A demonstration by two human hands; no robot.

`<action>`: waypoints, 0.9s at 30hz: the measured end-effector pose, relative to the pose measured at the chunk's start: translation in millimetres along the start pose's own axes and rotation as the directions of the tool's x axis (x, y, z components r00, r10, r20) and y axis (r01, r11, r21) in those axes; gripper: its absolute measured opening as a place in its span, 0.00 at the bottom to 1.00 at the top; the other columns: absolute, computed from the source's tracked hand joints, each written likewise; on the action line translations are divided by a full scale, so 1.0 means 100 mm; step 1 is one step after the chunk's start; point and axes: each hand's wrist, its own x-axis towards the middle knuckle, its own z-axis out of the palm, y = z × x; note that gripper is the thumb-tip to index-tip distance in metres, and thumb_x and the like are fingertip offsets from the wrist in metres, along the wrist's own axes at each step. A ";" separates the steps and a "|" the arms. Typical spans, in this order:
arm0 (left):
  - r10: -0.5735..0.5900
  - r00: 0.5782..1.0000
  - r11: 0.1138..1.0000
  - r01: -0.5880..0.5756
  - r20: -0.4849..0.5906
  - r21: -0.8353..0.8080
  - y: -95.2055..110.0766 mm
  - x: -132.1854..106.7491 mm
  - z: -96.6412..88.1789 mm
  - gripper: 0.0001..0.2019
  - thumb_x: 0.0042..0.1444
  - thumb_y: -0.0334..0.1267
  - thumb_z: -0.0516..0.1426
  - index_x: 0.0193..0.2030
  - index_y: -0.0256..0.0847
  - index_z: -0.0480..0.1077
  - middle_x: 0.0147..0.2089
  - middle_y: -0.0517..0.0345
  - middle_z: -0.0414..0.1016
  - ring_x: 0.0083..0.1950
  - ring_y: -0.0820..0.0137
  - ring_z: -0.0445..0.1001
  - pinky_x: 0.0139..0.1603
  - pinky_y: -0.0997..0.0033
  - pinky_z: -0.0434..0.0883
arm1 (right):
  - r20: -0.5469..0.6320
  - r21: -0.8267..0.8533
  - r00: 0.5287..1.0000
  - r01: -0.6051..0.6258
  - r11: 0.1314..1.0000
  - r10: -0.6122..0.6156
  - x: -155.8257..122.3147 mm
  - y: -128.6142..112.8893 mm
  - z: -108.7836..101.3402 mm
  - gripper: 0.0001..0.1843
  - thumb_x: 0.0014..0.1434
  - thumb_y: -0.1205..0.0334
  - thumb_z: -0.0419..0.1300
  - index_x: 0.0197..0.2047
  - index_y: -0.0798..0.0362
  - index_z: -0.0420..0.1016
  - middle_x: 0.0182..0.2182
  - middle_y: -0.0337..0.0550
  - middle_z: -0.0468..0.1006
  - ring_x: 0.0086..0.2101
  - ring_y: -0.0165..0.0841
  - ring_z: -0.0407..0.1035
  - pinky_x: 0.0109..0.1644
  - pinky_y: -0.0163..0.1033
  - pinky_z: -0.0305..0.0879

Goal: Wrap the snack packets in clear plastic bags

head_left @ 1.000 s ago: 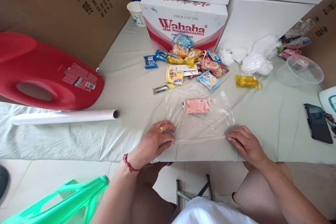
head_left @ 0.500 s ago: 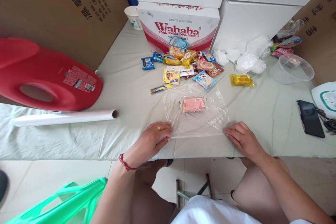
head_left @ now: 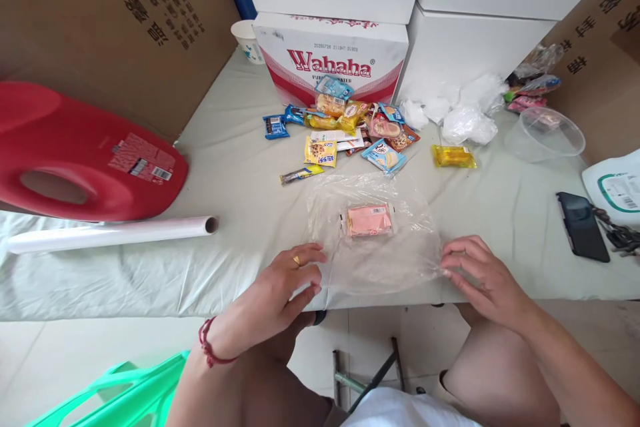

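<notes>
A clear plastic film sheet (head_left: pixel 390 270) lies wrinkled on the cloth-covered table in front of me. On its middle rests a pink-wrapped snack packet (head_left: pixel 369 221), apart from both hands. My left hand (head_left: pixel 290 283), with a ring and a red cord bracelet, is at the film's left edge. Its fingers are curved and spread, with the fingertips by the film. At the opposite edge, my right hand (head_left: pixel 483 280) pinches a gathered corner of the film between thumb and fingers.
Behind the film is a pile of snack packets (head_left: pixel 350 123) before a Wahaha carton (head_left: pixel 335 57). A yellow packet (head_left: pixel 454 157), plastic tub (head_left: pixel 547 137) and phone (head_left: pixel 583 227) are rightward. Leftward are a film roll (head_left: pixel 115 233) and red jug (head_left: pixel 95 153).
The film's near edge has crumpled, no longer a straight line. My left hand's fingers have spread from the edge, and my right hand has shifted slightly to the right and down.
</notes>
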 end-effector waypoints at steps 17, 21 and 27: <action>-0.528 0.734 0.845 0.409 -0.427 -0.343 -0.63 1.04 -0.05 0.11 0.59 0.46 0.57 0.36 0.42 0.74 0.30 0.60 0.75 0.33 0.68 0.72 0.38 0.69 0.67 | 0.103 0.317 0.877 -0.476 0.820 0.469 1.31 0.55 0.01 0.28 0.58 0.33 0.62 0.35 0.53 0.78 0.24 0.37 0.71 0.25 0.29 0.60 0.28 0.35 0.55; -0.479 0.764 0.860 0.507 -0.432 -0.057 -0.70 1.15 0.00 0.09 0.54 0.37 0.59 0.42 0.42 0.77 0.33 0.57 0.76 0.35 0.64 0.73 0.38 0.66 0.67 | 0.086 0.058 0.881 -0.471 0.880 0.466 1.29 0.65 0.15 0.19 0.62 0.44 0.59 0.37 0.51 0.79 0.25 0.38 0.76 0.25 0.31 0.65 0.29 0.36 0.58; -0.426 0.827 0.882 0.470 -0.367 0.035 -0.71 1.11 0.08 0.10 0.57 0.37 0.58 0.45 0.42 0.78 0.36 0.55 0.75 0.35 0.64 0.74 0.35 0.66 0.68 | -0.105 -0.197 0.961 -0.273 0.942 0.257 1.29 0.54 0.07 0.13 0.64 0.53 0.59 0.43 0.51 0.79 0.38 0.47 0.80 0.37 0.40 0.73 0.40 0.43 0.68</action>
